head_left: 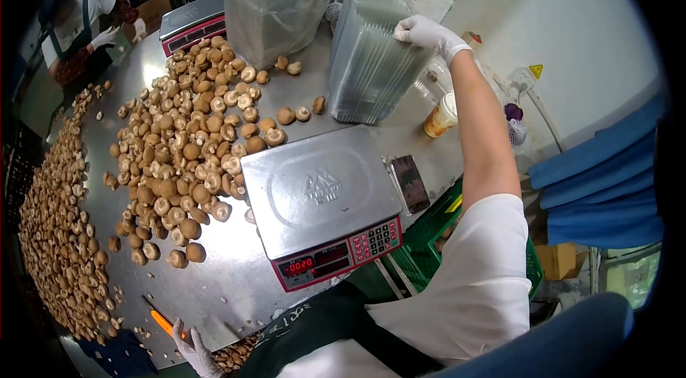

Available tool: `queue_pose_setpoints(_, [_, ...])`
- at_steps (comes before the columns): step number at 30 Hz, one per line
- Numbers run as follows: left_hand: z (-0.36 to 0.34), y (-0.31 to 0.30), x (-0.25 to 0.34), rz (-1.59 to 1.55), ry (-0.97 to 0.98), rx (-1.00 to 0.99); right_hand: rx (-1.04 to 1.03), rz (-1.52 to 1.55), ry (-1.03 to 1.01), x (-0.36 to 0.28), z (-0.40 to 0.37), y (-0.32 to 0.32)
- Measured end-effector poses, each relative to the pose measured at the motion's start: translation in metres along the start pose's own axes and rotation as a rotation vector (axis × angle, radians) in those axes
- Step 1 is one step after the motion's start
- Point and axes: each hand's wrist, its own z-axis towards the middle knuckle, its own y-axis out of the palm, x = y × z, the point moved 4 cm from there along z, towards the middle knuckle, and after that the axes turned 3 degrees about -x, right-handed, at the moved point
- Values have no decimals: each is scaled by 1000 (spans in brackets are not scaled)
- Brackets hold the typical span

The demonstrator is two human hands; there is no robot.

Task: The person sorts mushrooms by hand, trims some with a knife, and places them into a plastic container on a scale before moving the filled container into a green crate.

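My right hand (429, 35), in a white glove, is stretched out to the far side of the table. Its fingers are closed on the upper edge of a clear plastic tray in the stack of nested trays (364, 63). Low in the view, my gloved left hand (196, 355) is at the near table edge, closed around the end of an orange-handled knife (163, 322). The knife's dark blade points away from me over the metal table. Between the hands stands a digital scale (321, 192) with a bare steel plate and a lit red display.
Brown mushrooms (179, 142) lie heaped left of the scale, with a larger pile (61, 235) farther left. Behind are bagged trays (268, 13) and a second scale (193, 21). A phone (411, 183), a cup (441, 115) and a green crate (421, 239) are at right. A co-worker (75, 28) stands opposite.
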Motion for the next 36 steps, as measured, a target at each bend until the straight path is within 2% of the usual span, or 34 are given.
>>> queue_pose_setpoints(5, [-4,0,7,-26,-25,-6,-78,44,22,5,3,3])
queue_pose_setpoints(7, [-5,-1,9,30,-202,-84,-48,24,35,5,5,7])
queue_pose_setpoints(8, [-5,1,3,31,-201,-84,-48,25,35,6,6,14])
queue_pose_setpoints(10, [-2,4,1,-28,20,-6,349,-140,-61,-6,-2,16])
queue_pose_setpoints(12, [-3,6,2,-41,31,-9,339,-136,-117,-4,-1,15])
queue_pose_setpoints(14, [-4,4,6,-49,40,-10,375,-241,-286,-1,3,16])
queue_pose_setpoints(15, [-4,4,5,-74,28,-35,377,-239,-286,-4,3,16])
queue_pose_setpoints(17, [-3,6,2,-104,21,-55,336,-330,-112,-7,3,13])
queue_pose_setpoints(18, [-4,6,-1,-104,23,-42,341,-331,-118,-6,3,18])
queue_pose_setpoints(20, [-9,6,12,-110,23,-8,767,145,-165,8,-3,23])
queue_pose_setpoints(21, [-17,8,38,-134,-67,-36,900,118,-228,11,-9,23])
queue_pose_setpoints(22, [-22,10,55,-158,-157,-64,1000,230,-198,19,-10,21])
queue_pose_setpoints(23, [-23,9,61,-155,-120,-58,1096,343,-166,25,-11,19])
queue_pose_setpoints(25, [-23,9,68,-154,-119,-30,1269,544,-252,9,-40,5])
queue_pose_setpoints(26, [-23,9,68,-154,-108,-19,1265,544,-248,-7,-58,3])
queue_pose_setpoints(28, [-17,15,49,-155,-49,-26,1160,563,-446,-46,-101,10])
queue_pose_setpoints(30, [-11,21,43,-149,17,-16,954,351,-519,-71,-143,41])
queue_pose_setpoints(31, [-12,24,63,-186,-110,-98,873,205,-606,-84,-164,58])
queue_pose_setpoints(32, [-7,28,62,-187,-106,-107,787,59,-687,-97,-184,77])
queue_pose_setpoints(34, [4,37,61,-175,-12,-130,568,-73,-773,-98,-209,123])
queue_pose_setpoints(36, [16,44,68,-159,-49,-174,339,-68,-728,-99,-229,166])
